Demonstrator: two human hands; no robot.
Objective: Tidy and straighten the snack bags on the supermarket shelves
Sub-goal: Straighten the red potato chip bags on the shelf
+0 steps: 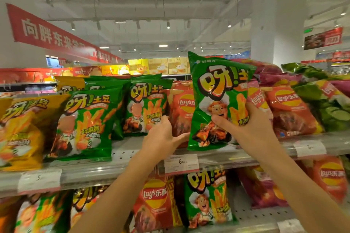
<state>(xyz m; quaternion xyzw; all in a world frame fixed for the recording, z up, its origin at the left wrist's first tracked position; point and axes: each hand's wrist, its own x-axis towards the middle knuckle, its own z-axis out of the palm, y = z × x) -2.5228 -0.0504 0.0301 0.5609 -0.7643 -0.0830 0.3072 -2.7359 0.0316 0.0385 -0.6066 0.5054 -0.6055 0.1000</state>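
My right hand (pixel 244 126) grips a green snack bag (pixel 214 100) upright at the front of the top shelf (pixel 123 168), thumb across its front. A small pink Lay's bag (pixel 257 98) is pressed between that hand's fingers and the green bag. My left hand (pixel 162 136) grips the lower edge of a red Lay's bag (pixel 182 108) standing just behind and left of the green one. More green bags (pixel 85 125) stand in a loose row to the left, some leaning.
Yellow bags (pixel 20 130) fill the far left of the shelf. Red Lay's bags (pixel 289 109) and green cucumber bags (pixel 329 104) lean at the right. The lower shelf holds more bags (pixel 206 198). Price tags (pixel 180 162) line the shelf edge.
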